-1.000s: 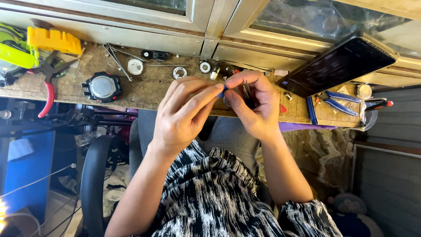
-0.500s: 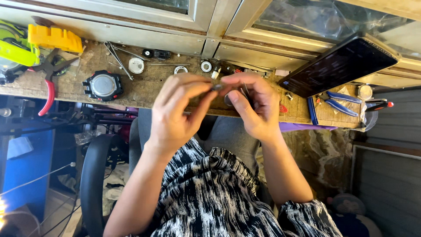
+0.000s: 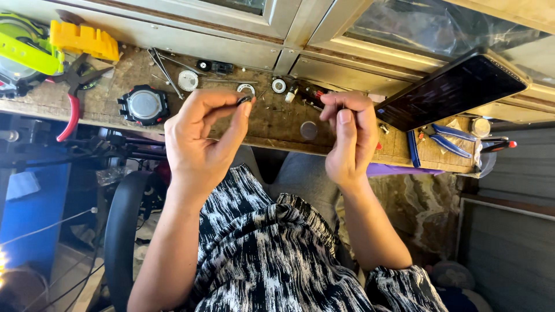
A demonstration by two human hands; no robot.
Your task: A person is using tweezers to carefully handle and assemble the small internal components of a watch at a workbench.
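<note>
Now, left hand: your left hand (image 3: 199, 138) is raised over the workbench (image 3: 272, 118), thumb and forefinger pinched together on a small dark part (image 3: 244, 100), the other fingers curled loosely behind.
Small dark part: it sits at your left fingertips, above the bench and well apart from your right hand.
Right hand: your right hand (image 3: 348, 138) is closed into a loose fist, fingers together around a thin tool that is mostly hidden in the grip; what kind of tool you cannot tell.
Bench, left: a black watch case (image 3: 143, 105) lies face down, with red-handled pliers (image 3: 70, 104) beside it.
Bench, centre: a round dark disc (image 3: 309, 130) lies between your hands.
Bench, right: a dark phone (image 3: 454, 89) leans tilted, with blue-handled cutters (image 3: 448, 138) below it.
</note>
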